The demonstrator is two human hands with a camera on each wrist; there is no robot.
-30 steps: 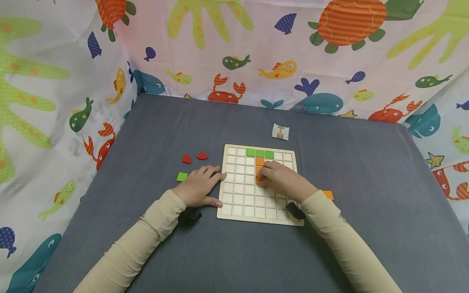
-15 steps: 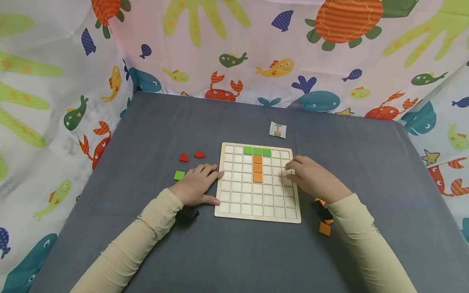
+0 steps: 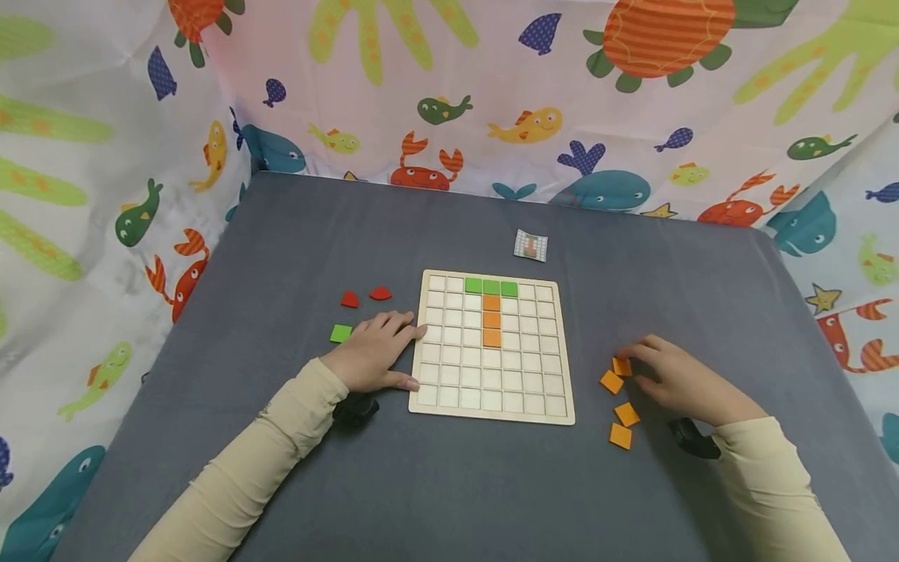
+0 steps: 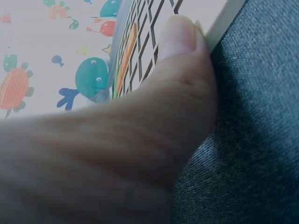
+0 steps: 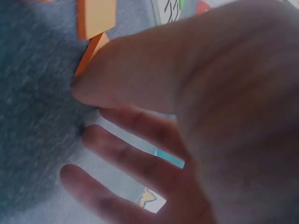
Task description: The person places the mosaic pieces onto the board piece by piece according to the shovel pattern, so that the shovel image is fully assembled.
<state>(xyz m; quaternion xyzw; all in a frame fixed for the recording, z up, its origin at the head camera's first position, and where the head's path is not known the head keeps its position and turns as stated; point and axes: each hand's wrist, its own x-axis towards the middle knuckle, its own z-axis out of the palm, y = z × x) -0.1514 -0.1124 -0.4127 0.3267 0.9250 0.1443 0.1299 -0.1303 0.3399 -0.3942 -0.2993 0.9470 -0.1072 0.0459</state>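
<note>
Preferably, right of the board, the right hand, its grip impossible to tell, should pinch the farthest orange tile squarely; the left hand, fingers relaxed, steadies.

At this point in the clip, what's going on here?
A person's left hand rests on the left edge of a gridded board. The right hand is at the farthest loose orange tile; whether it grips it is unclear. On the board, three green squares sit in the far row, with three orange squares in line below the middle one.
</note>
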